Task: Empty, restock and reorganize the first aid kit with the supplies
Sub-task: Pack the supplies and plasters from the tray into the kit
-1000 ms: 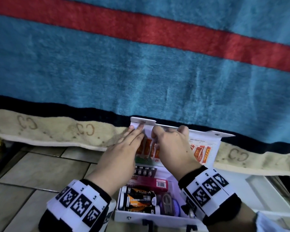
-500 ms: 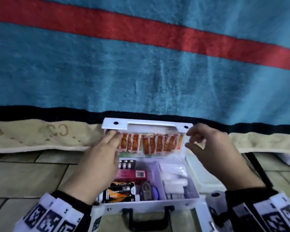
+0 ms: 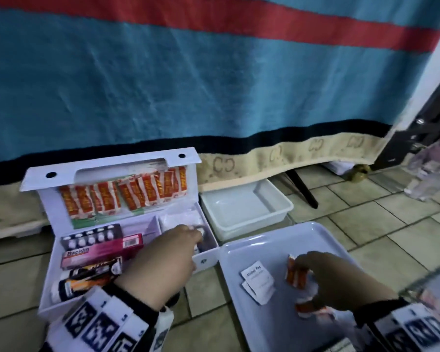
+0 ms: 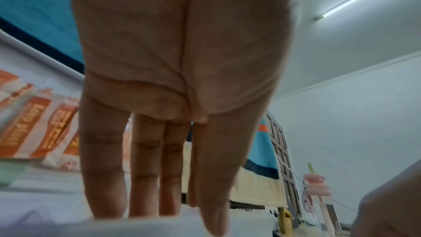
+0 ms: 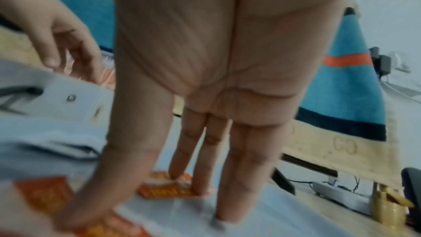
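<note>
The right hand [image 3: 341, 283] lies with straight fingers [image 5: 200, 172] pressing down on an orange-and-white sachet [image 5: 168, 187] on the pale blue tray [image 3: 323, 240]; nothing is pinched, and the thumb rests on another orange sachet [image 3: 313, 308] nearer the person. The left hand [image 3: 163, 260] reaches into the right-hand compartment of the first aid kit [image 3: 203, 260], fingers extended and close together [image 4: 145, 168], their tips over white packets there; whether they grasp anything cannot be told. The kit is a white box lying open on the tiled floor [image 3: 391, 224], just left of the tray, its lid [image 3: 107, 171] propped upright against a blue, red-striped blanket [image 3: 188, 85]. A row of orange sachets [image 3: 122, 194] lines the inside of the lid. The kit's left compartment holds a blister strip of white pills [image 3: 92, 236], a pink Bacidin box [image 3: 99, 252] and a black-and-orange tube [image 3: 87, 280]. On the tray, beside the right hand, lie two white alcohol pads [image 3: 258, 282]. Behind the tray sits a white plastic tub [image 3: 244, 207].
</note>
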Available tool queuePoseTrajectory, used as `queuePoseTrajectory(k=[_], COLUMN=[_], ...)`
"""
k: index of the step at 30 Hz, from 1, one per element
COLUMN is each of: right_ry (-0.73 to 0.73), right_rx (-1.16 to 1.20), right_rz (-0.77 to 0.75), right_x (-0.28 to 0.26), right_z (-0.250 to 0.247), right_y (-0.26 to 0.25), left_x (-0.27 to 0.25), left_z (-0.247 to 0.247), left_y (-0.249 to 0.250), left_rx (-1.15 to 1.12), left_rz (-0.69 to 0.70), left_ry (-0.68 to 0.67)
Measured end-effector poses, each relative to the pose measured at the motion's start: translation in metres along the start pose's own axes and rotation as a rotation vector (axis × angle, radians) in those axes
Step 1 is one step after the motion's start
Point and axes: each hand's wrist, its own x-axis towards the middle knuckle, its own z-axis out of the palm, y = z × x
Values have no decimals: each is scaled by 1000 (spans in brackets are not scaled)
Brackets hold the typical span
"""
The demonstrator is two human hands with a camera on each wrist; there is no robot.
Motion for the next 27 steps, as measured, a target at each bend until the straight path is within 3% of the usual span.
queuePoseTrajectory(k=[7, 17, 27], right_ry=[95, 49, 119], right_rx=[-202, -211, 69], right_rz=[76, 83, 129], right_x=[-2, 5, -8], right_z=[11, 16, 24], right_y=[10, 6, 10], left_x=[8, 10, 10], left_z=[17, 19, 16], left_y=[8, 16, 23], left_rx=[111, 255, 299], left_rz=[-167, -188, -197], left_ry=[-22, -14, -14])
